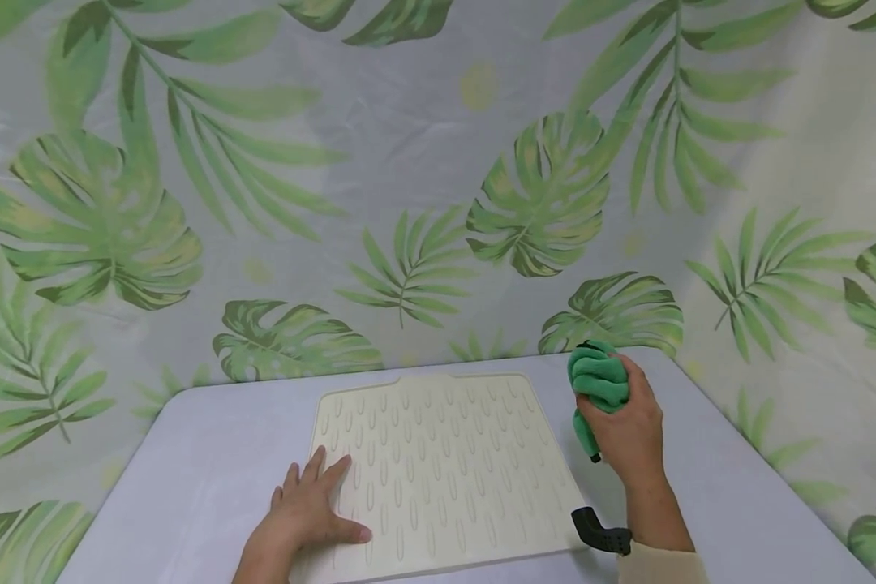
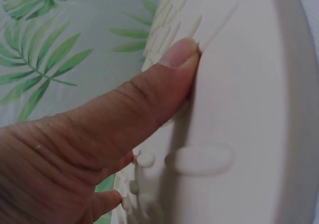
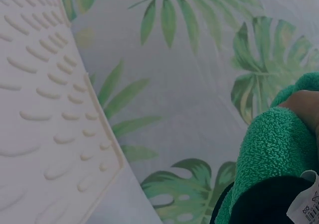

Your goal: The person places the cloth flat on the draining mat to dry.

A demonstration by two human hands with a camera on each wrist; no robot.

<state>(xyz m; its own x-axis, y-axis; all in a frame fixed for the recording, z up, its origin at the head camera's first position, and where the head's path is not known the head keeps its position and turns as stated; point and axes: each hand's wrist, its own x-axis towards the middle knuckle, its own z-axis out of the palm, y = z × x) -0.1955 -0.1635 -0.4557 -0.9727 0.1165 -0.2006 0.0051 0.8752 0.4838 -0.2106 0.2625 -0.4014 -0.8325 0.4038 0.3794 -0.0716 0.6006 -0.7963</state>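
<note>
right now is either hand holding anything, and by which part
The right hand grips a bunched green cloth around its middle, one end hanging below the fist. The left hand holds nothing; it lies flat on the cream ridged mat.

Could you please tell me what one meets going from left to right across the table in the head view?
Left hand pressing flat on the mat's near left corner → cream ridged mat → green cloth gripped in the right hand.
</note>
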